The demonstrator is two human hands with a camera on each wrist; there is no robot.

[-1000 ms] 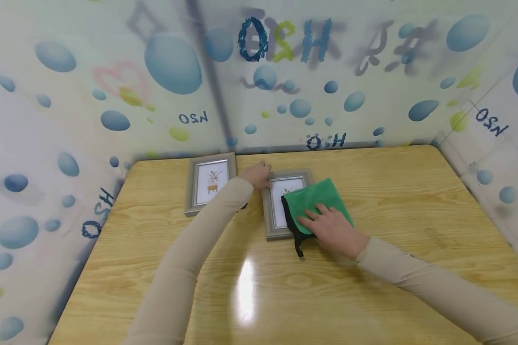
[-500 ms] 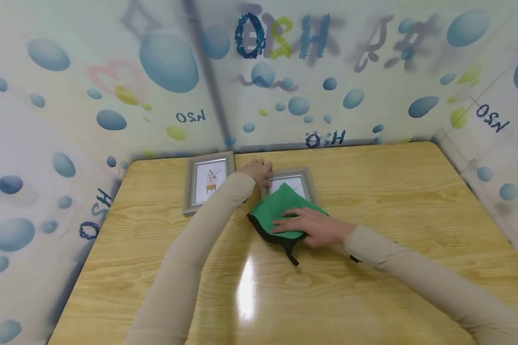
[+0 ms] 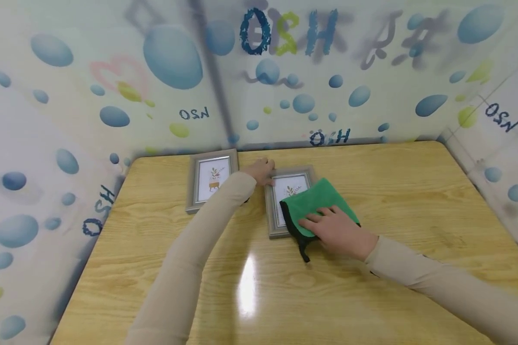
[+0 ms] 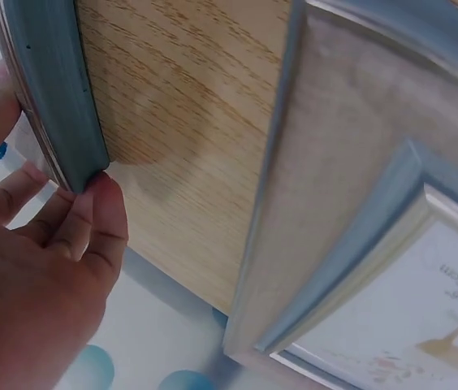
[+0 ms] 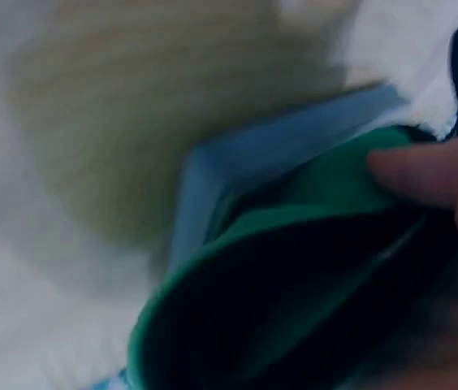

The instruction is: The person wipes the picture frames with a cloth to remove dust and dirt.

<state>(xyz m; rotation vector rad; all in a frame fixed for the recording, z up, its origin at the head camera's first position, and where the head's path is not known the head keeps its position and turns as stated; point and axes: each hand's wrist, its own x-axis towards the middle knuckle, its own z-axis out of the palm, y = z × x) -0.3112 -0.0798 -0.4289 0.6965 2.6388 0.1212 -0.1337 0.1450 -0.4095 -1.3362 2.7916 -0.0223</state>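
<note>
A grey picture frame [image 3: 270, 208] with a plant print lies face up in the middle of the table. My left hand [image 3: 261, 171] grips its far left corner; in the left wrist view, thumb and fingers sit on opposite sides of the frame's edge [image 4: 54, 89]. Over the frame's right part lies a green cloth [image 3: 317, 203] with black trim and a loop. With fingers spread, my right hand [image 3: 338, 232] presses the cloth onto the frame. The right wrist view is blurred, showing the cloth folded over the frame's corner [image 5: 229, 162]; most fingers are hidden there.
A second, matching picture frame [image 3: 193, 179] lies to the left, partly behind the left sleeve. The wooden table [image 3: 397, 191] meets a wall [image 3: 349, 62] with blue droplet prints at its far edge. Bare wood extends right of the cloth.
The right hand and cloth went left and toward me across the frame, then back to the right, uncovering the print again. The left hand stays at the frame's corner.
</note>
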